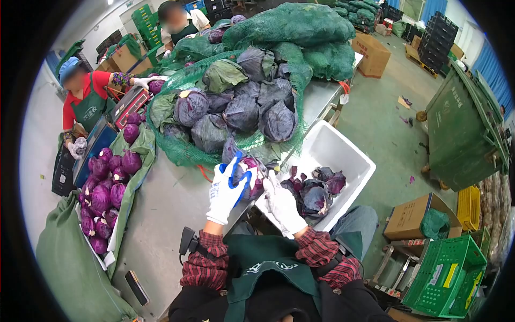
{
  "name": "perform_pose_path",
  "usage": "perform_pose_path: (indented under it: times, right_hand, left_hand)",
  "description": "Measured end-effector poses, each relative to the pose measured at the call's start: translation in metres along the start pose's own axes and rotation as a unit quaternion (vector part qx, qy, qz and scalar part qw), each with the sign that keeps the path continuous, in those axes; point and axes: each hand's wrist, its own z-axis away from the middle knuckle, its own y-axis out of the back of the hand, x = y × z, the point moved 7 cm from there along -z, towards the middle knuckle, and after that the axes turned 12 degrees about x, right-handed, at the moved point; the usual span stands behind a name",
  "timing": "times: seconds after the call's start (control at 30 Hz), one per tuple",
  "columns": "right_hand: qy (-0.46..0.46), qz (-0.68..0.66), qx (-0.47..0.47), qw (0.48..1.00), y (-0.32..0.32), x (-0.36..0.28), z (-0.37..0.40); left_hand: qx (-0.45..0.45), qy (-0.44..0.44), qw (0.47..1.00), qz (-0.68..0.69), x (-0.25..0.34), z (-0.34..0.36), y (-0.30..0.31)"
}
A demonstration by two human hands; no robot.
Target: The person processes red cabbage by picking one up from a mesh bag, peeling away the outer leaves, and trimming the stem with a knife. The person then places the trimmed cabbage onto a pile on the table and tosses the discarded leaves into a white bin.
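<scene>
At the far left, a heap of smooth, round, bright purple cabbages [101,198] is laid on a dull green cloth [144,145]. To its right, the bare grey metal desk [166,198] is seen, and beyond that an opened green mesh sack [179,154] is filled with dusky, leaf-wrapped purple cabbages [241,111].

In front of the sack, a white-and-blue gloved left hand [225,188] is set against the left side of a single roundish purple cabbage with pale patches [258,185]. Its grip is parted, thumb and forefinger spread about the cabbage, which is taken to be held there. The cabbage lies directly to the right of this grip, between the two hands; no clear long axis is shown.

On the cabbage's right side, a white-gloved right hand [281,201] is brought close, its fingers nearly straight and pointed away from the body. Whether anything is pinched by that grip cannot be told. The left hand is judged the nearer.

Farther right, loose dark purple leaves [315,197] are gathered in a white rectangular plastic box [348,153].
</scene>
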Motion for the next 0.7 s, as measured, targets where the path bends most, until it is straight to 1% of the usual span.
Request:
perform_pose_path:
  times: [0.03,0.07,0.1,0.13,0.17,0.2,0.23,0.27,0.3,0.37,0.4,0.43,0.47,0.5,0.53,0.57,0.6,0.63,0.67,0.7]
  right_hand:
    - [0.000,0.000,-0.001,1.000,-0.008,0.001,-0.001]
    - [0.054,0.077,0.046,0.994,-0.012,0.000,-0.003]
    - [0.107,0.155,0.092,0.978,-0.013,-0.003,-0.004]
    - [0.093,0.162,0.086,0.979,-0.011,-0.003,-0.005]
    - [0.091,0.162,0.086,0.979,-0.010,-0.004,-0.008]
    - [0.005,0.090,0.067,0.994,-0.009,0.006,-0.017]
    - [-0.081,0.017,0.049,0.995,-0.006,0.012,-0.023]
    - [-0.185,-0.062,0.055,0.979,-0.004,0.018,-0.025]
    - [-0.187,-0.061,0.056,0.979,-0.008,0.024,-0.026]
    - [-0.044,0.007,0.130,0.990,-0.009,0.024,-0.034]
    - [-0.104,-0.039,0.091,0.990,-0.007,0.027,-0.038]
    - [-0.104,-0.039,0.090,0.990,-0.007,0.030,-0.042]
    - [-0.106,-0.050,0.121,0.986,-0.005,0.036,-0.045]
    - [-0.109,-0.060,0.152,0.980,-0.003,0.045,-0.050]
    - [-0.214,-0.167,0.119,0.955,-0.008,0.068,-0.057]
    - [-0.229,-0.202,0.097,0.947,-0.007,0.080,-0.058]
    - [-0.237,-0.238,0.089,0.938,-0.011,0.087,-0.060]
    - [-0.249,-0.272,0.074,0.927,-0.015,0.086,-0.057]
    - [-0.248,-0.272,0.074,0.927,-0.017,0.086,-0.051]
    - [-0.260,-0.290,0.083,0.917,-0.006,0.070,-0.046]
  left_hand:
    - [-0.034,0.011,0.999,-0.027,0.005,0.000,-0.001]
    - [-0.061,0.026,0.997,-0.045,0.007,-0.001,-0.003]
    - [-0.062,0.026,0.997,-0.045,-0.002,0.002,-0.014]
    - [0.009,-0.014,0.999,0.030,-0.012,0.005,-0.023]
    - [0.080,-0.053,0.990,0.104,-0.015,0.008,-0.023]
    - [0.084,-0.042,0.990,0.108,-0.014,0.008,-0.025]
    - [0.083,-0.041,0.990,0.110,-0.012,0.007,-0.024]
    - [0.081,-0.022,0.988,0.128,-0.011,0.006,-0.023]
    - [0.077,-0.002,0.986,0.146,-0.012,0.006,-0.024]
    - [0.086,0.010,0.983,0.164,-0.013,0.008,-0.023]
    - [0.087,0.003,0.984,0.154,-0.013,0.008,-0.022]
    - [0.089,-0.005,0.986,0.144,-0.013,0.009,-0.021]
    - [0.095,-0.024,0.987,0.130,-0.011,0.009,-0.020]
    - [0.095,-0.024,0.987,0.130,-0.009,0.012,-0.018]
    - [0.086,-0.026,0.987,0.137,-0.005,0.015,-0.015]
    - [0.078,-0.034,0.986,0.144,-0.001,0.015,-0.014]
    - [0.083,-0.051,0.978,0.186,-0.010,0.018,-0.018]
    - [0.069,-0.033,0.961,0.265,-0.020,0.018,-0.019]
    - [0.044,0.049,0.944,0.325,-0.040,0.021,-0.020]
    - [0.017,0.129,0.915,0.382,-0.051,0.022,-0.018]
